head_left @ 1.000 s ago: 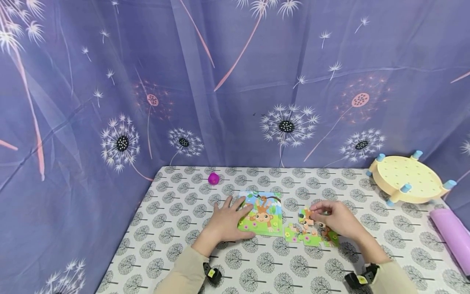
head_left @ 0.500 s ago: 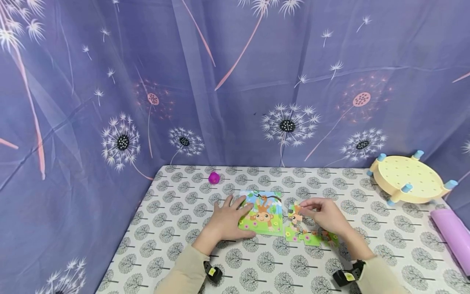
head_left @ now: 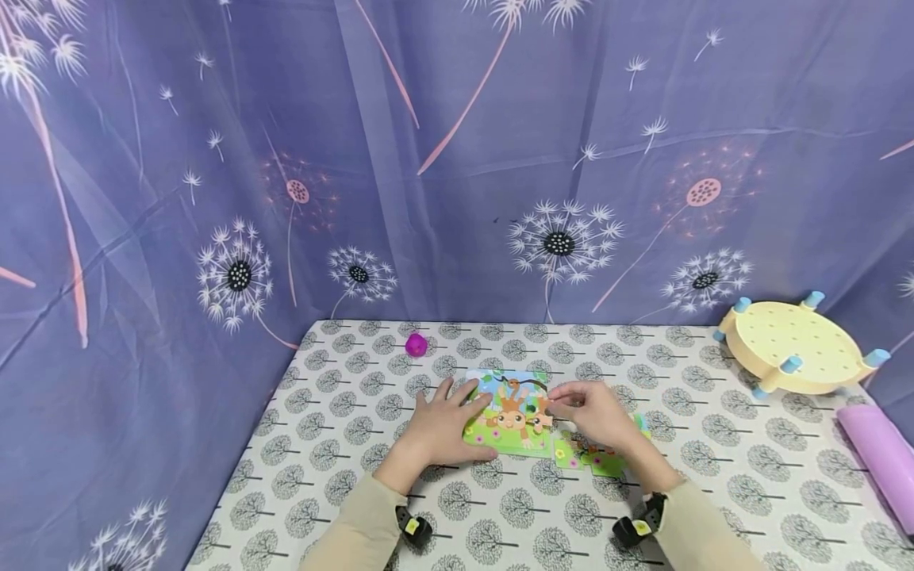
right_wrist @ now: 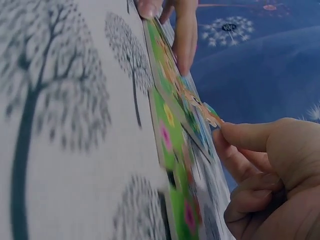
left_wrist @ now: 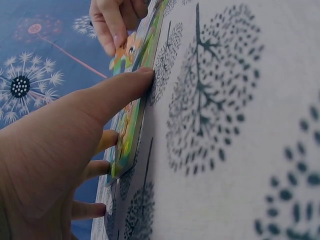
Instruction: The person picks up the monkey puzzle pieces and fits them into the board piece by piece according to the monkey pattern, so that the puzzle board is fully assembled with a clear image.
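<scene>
In the head view my left hand lies with fingers spread over the left side of a square monkey jigsaw puzzle board. The left wrist view has its thumb and fingers touching the board's edges. Between thumb and fingertips, my right hand pinches a puzzle piece with part of a monkey's face on it. That piece sits over the board's right side, tilted in the right wrist view. Several loose puzzle pieces with green grass and flowers lie right of the board, partly hidden by my right hand.
A small purple object sits towards the back left of the tree-patterned tablecloth. At the back right stands a yellow stand with blue legs. A pink-purple roll lies at the right edge. Dandelion-print curtain hangs behind.
My right hand has carried the pinched puzzle piece leftwards from above the loose pieces to the board's right side. My left hand has stayed in place on the board.
</scene>
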Demonstrator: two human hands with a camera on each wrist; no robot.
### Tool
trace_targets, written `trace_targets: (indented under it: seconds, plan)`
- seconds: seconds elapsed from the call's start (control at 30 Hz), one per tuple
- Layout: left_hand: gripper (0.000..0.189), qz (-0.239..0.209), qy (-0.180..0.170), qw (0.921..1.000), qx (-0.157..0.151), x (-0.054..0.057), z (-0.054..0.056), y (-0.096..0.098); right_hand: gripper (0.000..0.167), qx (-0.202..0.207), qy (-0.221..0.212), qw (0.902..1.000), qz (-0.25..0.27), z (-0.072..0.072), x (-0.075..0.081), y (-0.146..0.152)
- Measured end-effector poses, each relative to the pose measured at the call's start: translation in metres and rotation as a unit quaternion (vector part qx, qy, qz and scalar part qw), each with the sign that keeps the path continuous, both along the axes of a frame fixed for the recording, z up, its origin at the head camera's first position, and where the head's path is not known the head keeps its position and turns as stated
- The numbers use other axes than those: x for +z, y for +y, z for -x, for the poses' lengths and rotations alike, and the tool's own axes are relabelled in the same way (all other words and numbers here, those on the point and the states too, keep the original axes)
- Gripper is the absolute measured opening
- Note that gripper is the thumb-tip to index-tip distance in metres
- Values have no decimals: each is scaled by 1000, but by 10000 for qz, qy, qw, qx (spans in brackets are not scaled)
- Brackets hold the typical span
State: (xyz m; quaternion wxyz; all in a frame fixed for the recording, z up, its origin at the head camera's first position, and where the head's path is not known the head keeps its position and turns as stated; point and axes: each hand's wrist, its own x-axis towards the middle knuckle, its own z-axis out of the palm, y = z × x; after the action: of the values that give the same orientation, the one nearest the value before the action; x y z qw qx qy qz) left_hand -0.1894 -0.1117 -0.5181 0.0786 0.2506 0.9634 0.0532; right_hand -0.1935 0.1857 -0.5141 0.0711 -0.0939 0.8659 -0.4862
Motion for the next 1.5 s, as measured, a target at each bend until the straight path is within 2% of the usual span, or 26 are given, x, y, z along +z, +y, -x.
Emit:
trace_targets:
  seconds: [0.2, 0.4, 0.53, 0.77, 1.03, 1.13, 1.37, 1.5]
  plan:
    - [99, -11, 22, 10000, -15, 0, 0, -1, 19, 208, 81, 9996, 168, 5, 2, -21]
    - [99, 1, 20, 10000, -25, 1, 0, -1, 16, 260, 120, 9996, 40, 13, -1, -39]
    - [99, -11, 17, 10000, -30, 1, 0, -1, 15, 167, -4, 9999, 17, 16, -4, -48]
    - [99, -49, 41, 10000, -36, 1, -1, -1, 14, -268, -253, 9993, -45, 16, -5, -58]
    - [97, 0, 109, 9999, -119, 3, -6, 0, 17, -484, -390, 9974, -366, 19, -3, -64]
    - [95, -13, 138, 9997, -191, 2, -9, 0, 18, -515, -436, 9966, -466, 19, -2, -67]
    - [93, -480, -3, 9970, -610, 1, -18, 5, 18, -589, -420, 9951, -675, 20, -4, -69]
    - [93, -468, -41, 9965, -698, -1, -19, 8, 19, -586, -404, 9948, -723, 21, -3, -69]
